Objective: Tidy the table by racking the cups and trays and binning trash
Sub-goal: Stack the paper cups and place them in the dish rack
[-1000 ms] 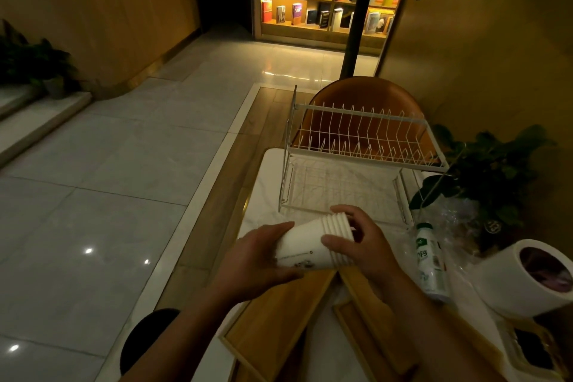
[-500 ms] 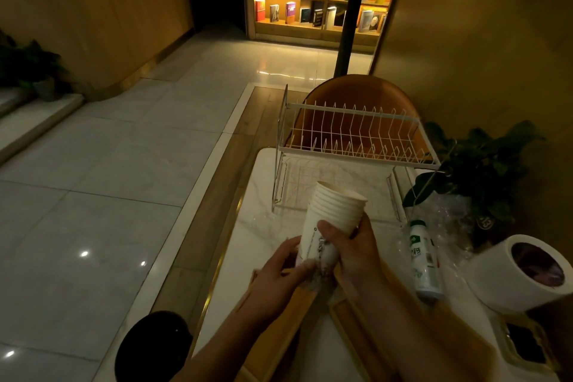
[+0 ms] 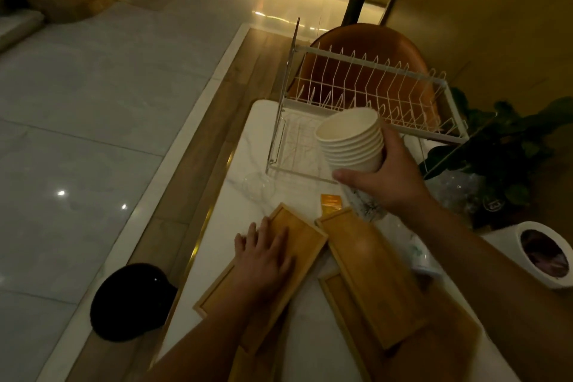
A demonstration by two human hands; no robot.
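White paper cups [image 3: 350, 139], nested in one stack, sit tilted in the right hand [image 3: 386, 178], whose fingers and thumb are curled round the lower half of the stack. The open mouth of the top cup faces up and to the left, raised above the marble table [image 3: 245, 152], in front of the wire dish rack [image 3: 372, 84] that stands at the far end. The left hand [image 3: 263, 257] lies palm down on a wooden tray [image 3: 299, 237], fingers straight and slightly apart, with the fingertips at the tray's left edge. A second wooden tray [image 3: 369, 273] lies just beside it on the right, their far corners almost touching. A small orange packet [image 3: 330, 203] rests on the table between the trays and the rack, and a clear glass [image 3: 257, 187] lies near the rack's left foot. A roll of paper [image 3: 542, 254] stands at the right edge, close to a leafy plant [image 3: 511, 149].
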